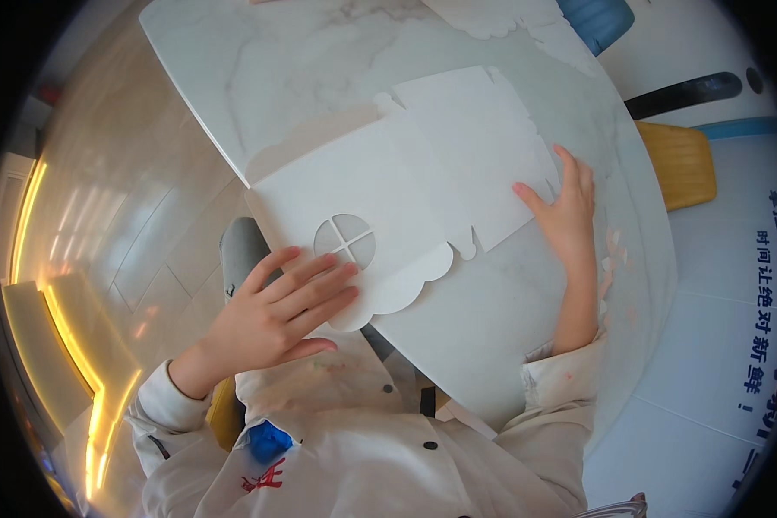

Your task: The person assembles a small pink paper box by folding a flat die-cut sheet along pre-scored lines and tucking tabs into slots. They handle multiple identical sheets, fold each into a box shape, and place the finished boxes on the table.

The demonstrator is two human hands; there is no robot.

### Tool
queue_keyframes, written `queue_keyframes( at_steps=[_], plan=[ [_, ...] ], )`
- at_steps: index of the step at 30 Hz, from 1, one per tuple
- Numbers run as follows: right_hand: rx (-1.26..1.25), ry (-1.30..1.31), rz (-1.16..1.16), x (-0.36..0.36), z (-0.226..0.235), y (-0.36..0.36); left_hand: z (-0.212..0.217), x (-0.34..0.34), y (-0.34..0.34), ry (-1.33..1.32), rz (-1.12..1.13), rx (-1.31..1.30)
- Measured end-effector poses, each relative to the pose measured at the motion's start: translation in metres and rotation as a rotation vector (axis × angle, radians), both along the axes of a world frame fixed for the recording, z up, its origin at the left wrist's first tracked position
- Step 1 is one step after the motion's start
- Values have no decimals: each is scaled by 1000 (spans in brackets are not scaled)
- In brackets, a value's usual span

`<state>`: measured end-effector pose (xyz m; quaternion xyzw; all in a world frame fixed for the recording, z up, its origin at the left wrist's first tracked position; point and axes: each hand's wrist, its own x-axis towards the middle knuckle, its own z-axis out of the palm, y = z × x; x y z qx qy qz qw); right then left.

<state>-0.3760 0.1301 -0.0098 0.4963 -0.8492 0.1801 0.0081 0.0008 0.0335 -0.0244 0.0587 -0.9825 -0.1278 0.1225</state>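
Note:
A white die-cut cardboard box blank (406, 173) lies unfolded on the marble-patterned table. It has a round window with a cross bar near its left end, scalloped edges, and slots and tabs along its sides. My left hand (276, 306) rests palm down at the near left end, its fingers stretched out over the cardboard beside the window. At the blank's right edge is my right hand (570, 203), thumb and fingers spread apart, with the thumb tip at or just over the cardboard. Neither hand grips anything.
More white cut cardboard (492, 15) lies at the table's far side. Small paper scraps (611, 255) sit near the right edge of the table (319, 60). A blue chair (600, 24) and a yellow chair (678, 164) stand beyond it. Tiled floor is at left.

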Motion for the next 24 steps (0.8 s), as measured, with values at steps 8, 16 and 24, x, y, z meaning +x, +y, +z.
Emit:
queue_keyframes(
  at_steps=[8,16,24],
  plan=[
    [508,-391,-251,3,41,-5,20,1,-15,102,307,-75],
    [353,-13,500,49,44,11,27,-66,14,115,152,49],
    [518,-32,486,71,65,30,32,-36,22,-78,23,-179]
  ],
)
